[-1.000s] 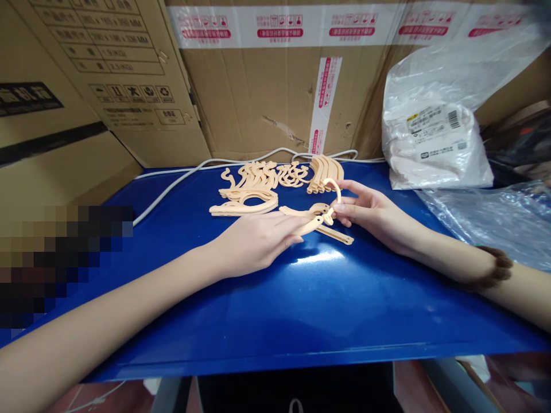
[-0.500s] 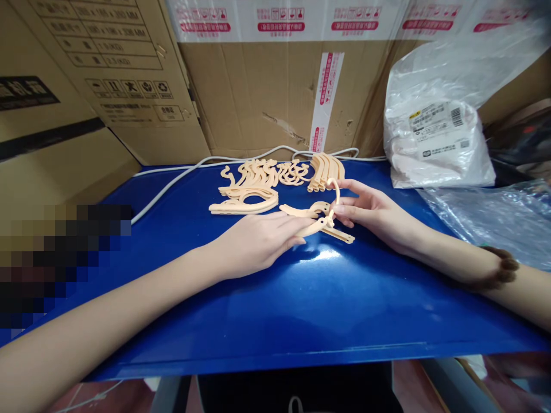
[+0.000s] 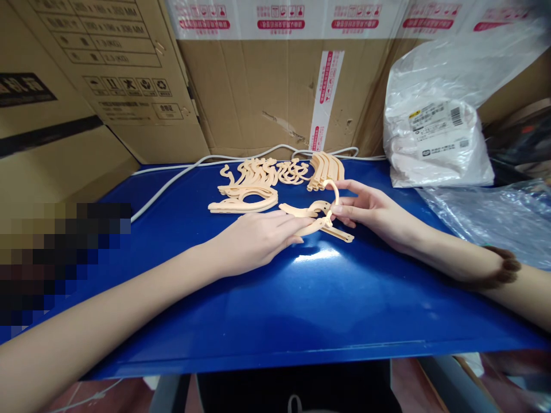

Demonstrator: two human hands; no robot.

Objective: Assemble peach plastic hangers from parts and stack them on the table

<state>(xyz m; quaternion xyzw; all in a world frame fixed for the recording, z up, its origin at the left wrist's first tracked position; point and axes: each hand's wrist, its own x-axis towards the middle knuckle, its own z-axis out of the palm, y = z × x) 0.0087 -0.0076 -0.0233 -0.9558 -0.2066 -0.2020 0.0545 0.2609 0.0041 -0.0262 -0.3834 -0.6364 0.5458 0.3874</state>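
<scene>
So, both hands are busy over the middle of a blue desk, each gripping a bit of cream plastic. The left hand comes in palm down, with a curved arm piece pinched between fingers and thumb, its free end poking out to the right. The right hand has a hook piece between thumb and fingertips, curve up top, lower end down at the tip of that arm piece — can't tell whether the two are actually locked together.

Just behind them, another curved part lies on the desk, and a straight slotted bar sticks out to the right under the held pieces. Farther back it's basically rows of the same cream stuff: wavy parts, a loose cluster of hooks, a neat bundle of curved arms, and in front of the wavy ones a low stack around an oval gap. A white cable runs behind — cardboard box right after that, plastic bag off to the right.
</scene>
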